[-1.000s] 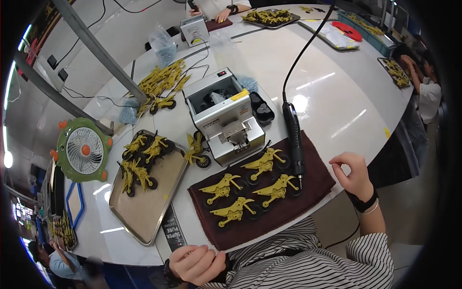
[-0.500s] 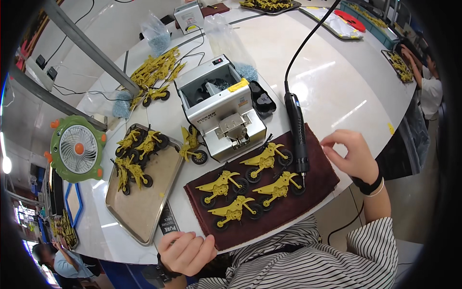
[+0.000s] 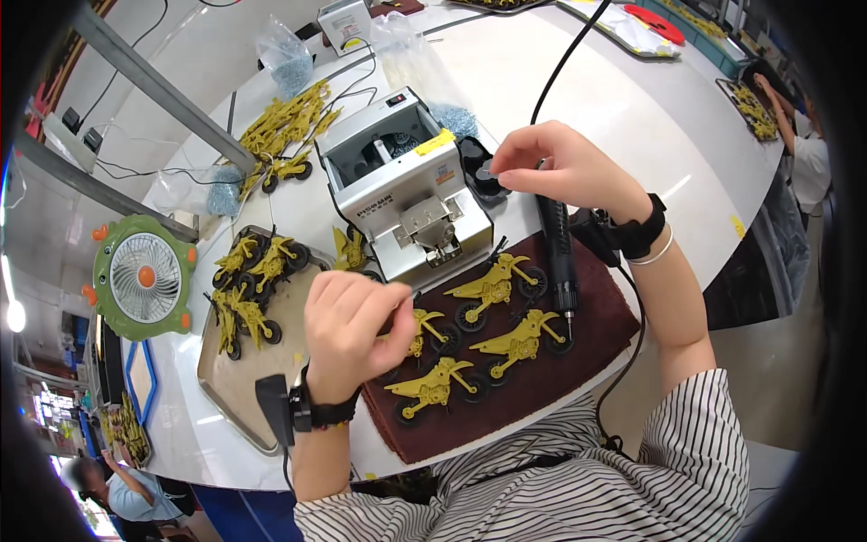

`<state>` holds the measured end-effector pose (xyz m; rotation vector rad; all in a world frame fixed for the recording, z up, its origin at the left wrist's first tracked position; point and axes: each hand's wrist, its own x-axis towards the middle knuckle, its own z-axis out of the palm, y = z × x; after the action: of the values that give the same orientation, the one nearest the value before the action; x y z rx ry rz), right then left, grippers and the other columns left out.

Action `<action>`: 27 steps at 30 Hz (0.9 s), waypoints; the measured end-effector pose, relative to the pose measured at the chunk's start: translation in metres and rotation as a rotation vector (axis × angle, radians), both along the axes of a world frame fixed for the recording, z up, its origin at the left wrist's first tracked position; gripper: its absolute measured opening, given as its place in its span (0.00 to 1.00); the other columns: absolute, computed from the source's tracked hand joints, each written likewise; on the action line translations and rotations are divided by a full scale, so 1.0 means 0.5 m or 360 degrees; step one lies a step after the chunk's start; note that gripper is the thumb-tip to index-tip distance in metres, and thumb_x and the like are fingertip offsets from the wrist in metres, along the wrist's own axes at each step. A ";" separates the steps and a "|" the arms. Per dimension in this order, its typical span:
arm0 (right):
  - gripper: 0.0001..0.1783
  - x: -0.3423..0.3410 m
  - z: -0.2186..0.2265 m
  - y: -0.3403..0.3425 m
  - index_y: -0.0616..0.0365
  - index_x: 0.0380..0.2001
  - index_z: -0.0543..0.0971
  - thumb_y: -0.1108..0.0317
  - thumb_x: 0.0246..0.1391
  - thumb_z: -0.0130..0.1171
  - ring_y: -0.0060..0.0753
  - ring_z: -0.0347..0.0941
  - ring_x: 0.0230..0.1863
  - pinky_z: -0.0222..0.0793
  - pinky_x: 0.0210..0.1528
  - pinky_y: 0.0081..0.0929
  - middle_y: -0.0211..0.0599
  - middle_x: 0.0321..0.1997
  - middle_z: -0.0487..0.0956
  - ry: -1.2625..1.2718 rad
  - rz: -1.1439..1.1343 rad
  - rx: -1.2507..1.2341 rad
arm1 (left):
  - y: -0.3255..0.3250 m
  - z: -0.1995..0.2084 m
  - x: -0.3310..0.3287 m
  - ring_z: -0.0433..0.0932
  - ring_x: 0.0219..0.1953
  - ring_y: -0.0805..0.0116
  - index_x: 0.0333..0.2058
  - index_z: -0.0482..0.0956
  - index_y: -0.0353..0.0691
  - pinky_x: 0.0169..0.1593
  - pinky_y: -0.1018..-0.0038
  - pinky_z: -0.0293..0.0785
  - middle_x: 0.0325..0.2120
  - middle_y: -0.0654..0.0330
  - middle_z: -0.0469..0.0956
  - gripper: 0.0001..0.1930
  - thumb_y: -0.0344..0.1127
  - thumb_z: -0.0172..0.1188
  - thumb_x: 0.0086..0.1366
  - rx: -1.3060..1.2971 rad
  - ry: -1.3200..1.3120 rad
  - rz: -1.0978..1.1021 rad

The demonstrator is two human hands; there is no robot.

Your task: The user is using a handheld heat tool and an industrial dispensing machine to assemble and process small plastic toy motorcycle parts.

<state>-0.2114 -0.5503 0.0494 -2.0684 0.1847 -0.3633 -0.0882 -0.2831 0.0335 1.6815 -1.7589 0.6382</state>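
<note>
My right hand [image 3: 569, 172] is over the top of the black electric screwdriver [image 3: 562, 262] and beside a small black tray [image 3: 481, 185]. Its thumb and forefinger meet in a pinch by the tray; what is between them is too small to make out. My left hand [image 3: 348, 330] hovers above the left edge of the maroon cloth [image 3: 591, 298], fingers loosely curled, thumb apart, nothing visible in it. It partly hides one yellow toy motorcycle [image 3: 424, 332]. More toy motorcycles lie on the cloth, including a front one [image 3: 433, 384], a right one [image 3: 519, 343] and a back one [image 3: 492, 285].
A silver screw feeder [image 3: 397, 190] stands behind the cloth. Left of it, a metal tray [image 3: 289, 348] carries several toy motorcycles, near a green fan [image 3: 144, 275]. Yellow parts [image 3: 284, 122] and bags of blue pieces [image 3: 289, 72] lie farther back. People work at both sides.
My right hand has moved up and left from the cloth's right edge to the small black tray. My left hand has risen from the table's front edge to above the cloth's left side.
</note>
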 end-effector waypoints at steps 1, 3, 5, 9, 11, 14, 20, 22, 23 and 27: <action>0.10 0.004 -0.012 -0.001 0.64 0.31 0.80 0.67 0.48 0.61 0.20 0.75 0.29 0.70 0.35 0.20 0.32 0.27 0.81 0.0007 0.0002 0.0051 | -0.009 -0.014 0.010 0.72 0.23 0.62 0.24 0.78 0.40 0.32 0.69 0.67 0.18 0.62 0.73 0.08 0.23 0.62 0.42 0.0002 0.0065 0.0048; 0.10 -0.002 -0.035 -0.005 0.64 0.30 0.80 0.67 0.48 0.61 0.19 0.74 0.29 0.70 0.34 0.19 0.32 0.26 0.80 0.0043 0.0034 0.0054 | -0.017 -0.047 0.025 0.73 0.27 0.60 0.25 0.79 0.40 0.34 0.69 0.67 0.22 0.61 0.74 0.08 0.24 0.64 0.43 0.0010 0.0131 0.0152; 0.10 -0.011 -0.054 -0.010 0.65 0.28 0.80 0.67 0.48 0.61 0.17 0.72 0.26 0.68 0.30 0.17 0.30 0.22 0.78 0.0138 0.0044 0.0113 | -0.018 -0.068 0.033 0.73 0.29 0.60 0.26 0.78 0.40 0.34 0.69 0.67 0.24 0.60 0.75 0.08 0.24 0.64 0.43 -0.0009 0.0094 0.0208; 0.11 -0.019 -0.055 -0.016 0.66 0.23 0.79 0.66 0.46 0.61 0.24 0.73 0.21 0.68 0.27 0.22 0.36 0.16 0.75 0.0341 -0.0136 -0.0168 | -0.018 -0.118 0.029 0.74 0.33 0.57 0.29 0.79 0.39 0.38 0.66 0.69 0.29 0.57 0.75 0.11 0.23 0.64 0.43 -0.0134 0.0184 0.0293; 0.12 -0.022 -0.071 -0.022 0.65 0.23 0.80 0.64 0.45 0.60 0.30 0.74 0.21 0.69 0.28 0.25 0.39 0.17 0.76 0.0343 -0.0171 -0.0350 | -0.018 -0.133 0.028 0.73 0.34 0.59 0.31 0.80 0.40 0.38 0.67 0.68 0.30 0.60 0.75 0.12 0.25 0.64 0.43 -0.0170 0.0174 0.0291; 0.12 -0.010 -0.087 -0.022 0.62 0.23 0.81 0.63 0.42 0.60 0.44 0.76 0.23 0.71 0.30 0.32 0.43 0.20 0.78 0.0403 -0.0179 -0.0586 | -0.008 -0.149 0.029 0.74 0.33 0.60 0.31 0.81 0.40 0.38 0.67 0.68 0.30 0.61 0.75 0.13 0.24 0.64 0.43 -0.0210 0.0198 0.0305; 0.09 -0.007 -0.091 -0.009 0.60 0.20 0.80 0.65 0.41 0.58 0.42 0.77 0.24 0.73 0.31 0.32 0.40 0.19 0.79 0.0455 -0.0250 -0.0736 | -0.010 -0.152 0.035 0.74 0.28 0.63 0.32 0.81 0.40 0.35 0.69 0.67 0.29 0.60 0.75 0.14 0.23 0.63 0.43 -0.0244 0.0246 0.0265; 0.09 -0.003 -0.095 -0.010 0.60 0.19 0.80 0.65 0.41 0.58 0.43 0.77 0.23 0.73 0.31 0.32 0.40 0.19 0.79 0.0442 -0.0257 -0.0793 | -0.012 -0.149 0.038 0.74 0.27 0.63 0.32 0.81 0.39 0.34 0.69 0.67 0.29 0.60 0.75 0.14 0.23 0.63 0.43 -0.0249 0.0260 0.0249; 0.09 -0.001 -0.097 -0.010 0.60 0.19 0.80 0.65 0.41 0.59 0.43 0.77 0.23 0.73 0.31 0.33 0.40 0.19 0.79 0.0422 -0.0263 -0.0846 | -0.012 -0.146 0.038 0.74 0.29 0.62 0.31 0.81 0.38 0.34 0.70 0.69 0.30 0.58 0.75 0.13 0.21 0.62 0.44 -0.0222 0.0275 0.0245; 0.09 0.001 -0.099 -0.007 0.59 0.18 0.80 0.65 0.41 0.58 0.44 0.77 0.23 0.73 0.31 0.33 0.40 0.18 0.79 0.0436 -0.0277 -0.0848 | -0.015 -0.151 0.042 0.74 0.25 0.63 0.32 0.81 0.39 0.34 0.69 0.67 0.28 0.60 0.75 0.14 0.22 0.62 0.43 -0.0258 0.0263 0.0226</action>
<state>-0.2110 -0.5540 -0.0002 -2.6362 0.4770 -0.2476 -0.0670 -0.2906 -0.0419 1.7049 -1.4438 0.6654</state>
